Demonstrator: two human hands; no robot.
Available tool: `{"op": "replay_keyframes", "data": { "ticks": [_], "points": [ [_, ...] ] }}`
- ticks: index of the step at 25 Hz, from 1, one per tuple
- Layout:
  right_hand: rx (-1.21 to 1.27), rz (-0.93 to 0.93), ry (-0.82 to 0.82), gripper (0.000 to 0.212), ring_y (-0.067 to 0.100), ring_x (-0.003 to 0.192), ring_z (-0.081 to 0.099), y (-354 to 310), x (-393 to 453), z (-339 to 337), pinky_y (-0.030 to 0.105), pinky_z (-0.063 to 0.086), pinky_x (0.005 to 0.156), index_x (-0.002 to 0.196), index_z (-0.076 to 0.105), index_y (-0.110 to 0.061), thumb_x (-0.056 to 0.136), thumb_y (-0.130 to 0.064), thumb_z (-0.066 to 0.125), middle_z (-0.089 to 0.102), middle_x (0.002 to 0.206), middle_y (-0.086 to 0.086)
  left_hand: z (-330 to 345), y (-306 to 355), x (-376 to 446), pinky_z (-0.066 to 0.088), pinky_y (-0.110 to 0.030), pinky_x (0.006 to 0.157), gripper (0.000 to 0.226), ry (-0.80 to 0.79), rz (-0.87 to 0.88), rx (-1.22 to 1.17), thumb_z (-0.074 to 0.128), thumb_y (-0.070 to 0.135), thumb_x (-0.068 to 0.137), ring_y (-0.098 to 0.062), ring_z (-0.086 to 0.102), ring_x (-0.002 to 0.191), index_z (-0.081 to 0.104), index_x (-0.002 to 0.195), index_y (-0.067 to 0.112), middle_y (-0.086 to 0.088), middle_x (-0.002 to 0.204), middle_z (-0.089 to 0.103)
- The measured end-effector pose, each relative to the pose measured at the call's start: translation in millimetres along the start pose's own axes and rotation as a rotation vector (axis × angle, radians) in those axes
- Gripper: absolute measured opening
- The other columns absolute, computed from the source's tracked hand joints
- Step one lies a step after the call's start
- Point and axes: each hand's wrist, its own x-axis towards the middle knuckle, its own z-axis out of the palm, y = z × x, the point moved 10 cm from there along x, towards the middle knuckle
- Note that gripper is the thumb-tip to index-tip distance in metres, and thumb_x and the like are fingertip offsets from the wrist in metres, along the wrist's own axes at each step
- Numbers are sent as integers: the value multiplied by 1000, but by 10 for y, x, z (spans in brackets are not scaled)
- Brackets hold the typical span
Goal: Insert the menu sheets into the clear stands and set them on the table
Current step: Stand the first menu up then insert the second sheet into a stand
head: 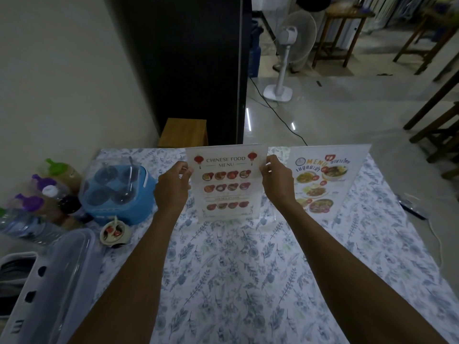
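Note:
A clear stand holding the Chinese food menu sheet stands upright at the middle of the table, which has a floral cloth. My left hand grips its left edge and my right hand pinches its right edge near the top. To the right, a second clear stand with a Thai menu sheet stands upright on the cloth, untouched.
On the left are a blue condiment caddy with a clear lid, several sauce bottles, a small cup and a clear plastic box. A wooden stool, a dark cabinet and a white fan lie beyond the table.

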Motion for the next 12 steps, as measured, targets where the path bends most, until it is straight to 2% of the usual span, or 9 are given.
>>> {"op": "replay_keyframes", "data": {
  "ticks": [3,7,12],
  "points": [
    [-27,5,2,10,23,71,65,-4,4,27,46,59,62,92,52,-16,99,-13,47,67,86,5,-1,-8,22,58,-37,68,16,6,12,39,54,40,99,-11,70,61,66,102,29,8,104,75],
    [-60,6,10,15,24,66,62,-35,-9,2,47,58,59,85,47,-15,98,-9,44,62,77,4,35,-28,49,60,-41,72,18,-8,32,86,54,42,98,-21,73,73,66,103,30,6,107,76],
    [-85,27,-15,11,27,72,63,-37,45,41,47,58,64,86,49,-12,95,-6,47,63,81,7,58,-32,72,61,-42,75,18,-26,32,116,56,41,98,-21,74,77,67,103,28,3,103,77]
  ]
}}
